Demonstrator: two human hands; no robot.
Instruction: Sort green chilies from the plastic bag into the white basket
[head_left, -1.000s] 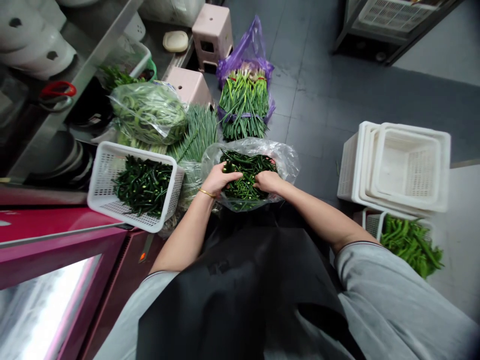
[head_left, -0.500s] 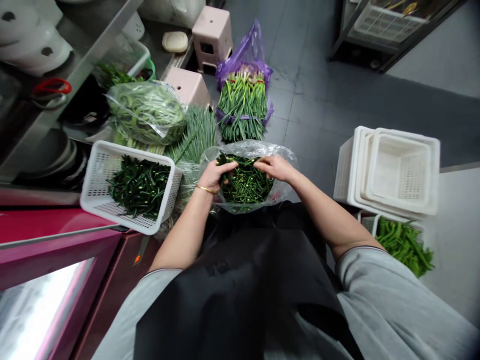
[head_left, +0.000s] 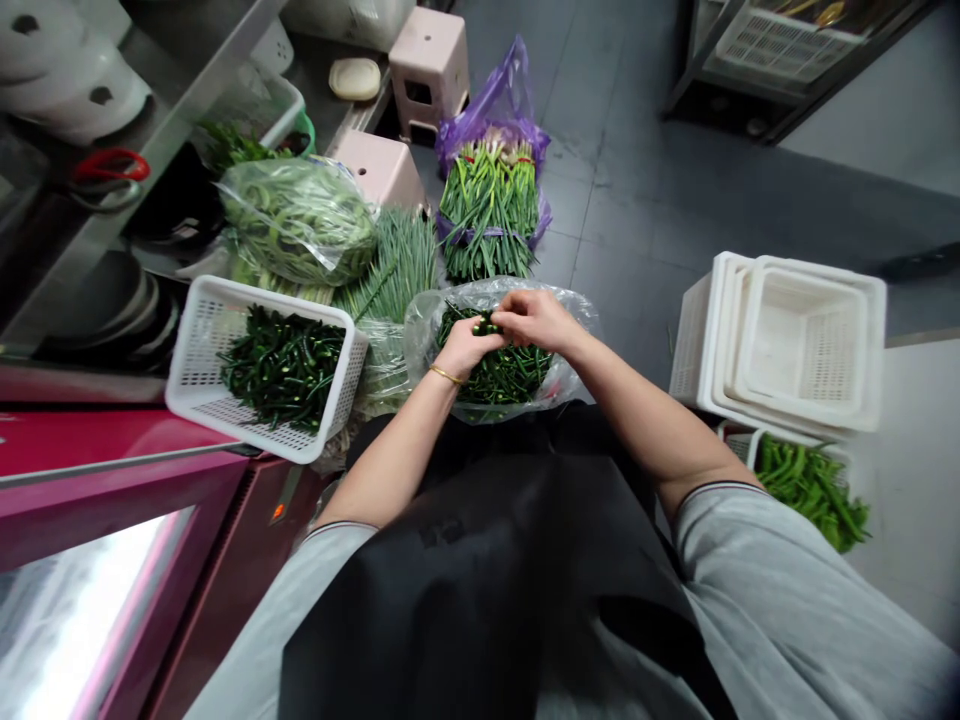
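A clear plastic bag point(head_left: 581, 375) of dark green chili peppers point(head_left: 517, 378) lies open in front of me at my lap. My left hand point(head_left: 466, 348), with a gold bracelet at its wrist, is closed around a few chili peppers point(head_left: 484, 325) over the bag. Thumb and fingers of my right hand point(head_left: 536, 318) pinch at the ends of these same peppers, and the two hands touch. To the left, a white plastic basket point(head_left: 199, 345) holds a heap of dark green chili peppers point(head_left: 285, 368) with pale cut ends.
Purple-bagged garlic greens point(head_left: 491, 205) lie on the floor ahead. Beside them are long green stalks point(head_left: 397, 262) and a bagged green vegetable point(head_left: 296, 215). Pink stools point(head_left: 427, 65) stand behind. Stacked white baskets point(head_left: 799, 340) and lighter green peppers point(head_left: 810, 485) are at right.
My hands have come together over the bag. The left moved right and now holds a few chili peppers; the right moved left and up to meet it.
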